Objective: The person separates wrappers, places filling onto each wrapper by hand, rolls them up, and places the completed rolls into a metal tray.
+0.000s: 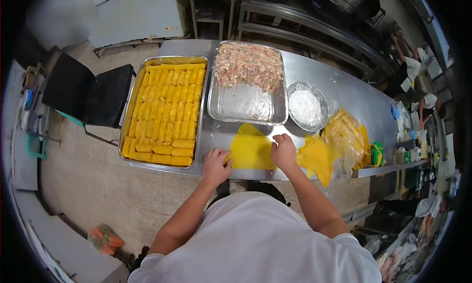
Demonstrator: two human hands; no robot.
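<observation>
A yellow wrapper sheet (250,149) lies on the steel table between my hands. My left hand (217,165) is at its left edge, fingers bent and closed on that edge. At its right edge, my right hand (284,152) has its fingers curled together on the sheet. More yellow sheets (317,156) lie just right of my right hand, at the table's front edge. Behind the wrapper stands a tray of chopped meat filling (253,66), its near part bare metal. To the left, a large tray holds rows of yellow rolls (169,111).
A round metal bowl (307,106) with white contents stands right of the filling tray. Beyond it are a plastic bag of yellow sheets (346,135) and a green packet (377,154). A black chair (105,93) is at the left. Other people are at the far right.
</observation>
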